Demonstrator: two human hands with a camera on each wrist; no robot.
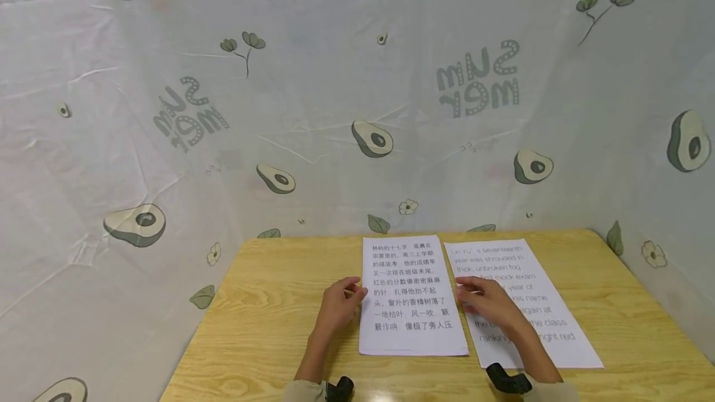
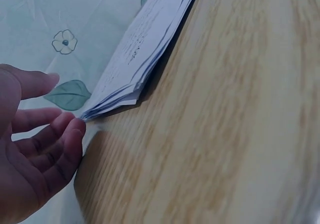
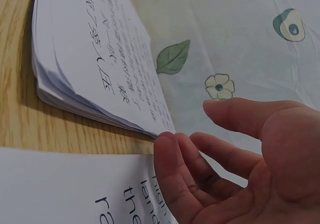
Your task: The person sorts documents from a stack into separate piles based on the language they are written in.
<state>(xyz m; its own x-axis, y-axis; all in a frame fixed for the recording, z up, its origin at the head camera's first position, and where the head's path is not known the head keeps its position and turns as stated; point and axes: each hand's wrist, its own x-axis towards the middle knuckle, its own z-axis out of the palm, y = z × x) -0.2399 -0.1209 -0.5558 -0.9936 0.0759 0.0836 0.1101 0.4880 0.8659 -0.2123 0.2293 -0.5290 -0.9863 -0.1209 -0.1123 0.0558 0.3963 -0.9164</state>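
Note:
A stack of white paper sheets [image 1: 413, 341] printed with Chinese text lies on the table, and its loose layered edges [image 2: 131, 95] show in the left wrist view. At its left side, my left hand [image 1: 339, 304] touches the edge with its fingertips, the thumb held apart. My right hand [image 1: 491, 306] is over a sheet of English text [image 1: 558, 352] to the right of the stack. In the right wrist view its fingertips [image 3: 166, 146] meet the stack's right edge, while the thumb stands free above. Part of the English text is hidden by that hand.
The wooden table [image 1: 268, 303] has a light grain and a far edge against a hanging cloth [image 1: 324, 79]. Avocados, leaves and flowers are printed on this cloth, which also surrounds both sides. Black wrist devices [image 1: 507, 380] sit by both sleeves.

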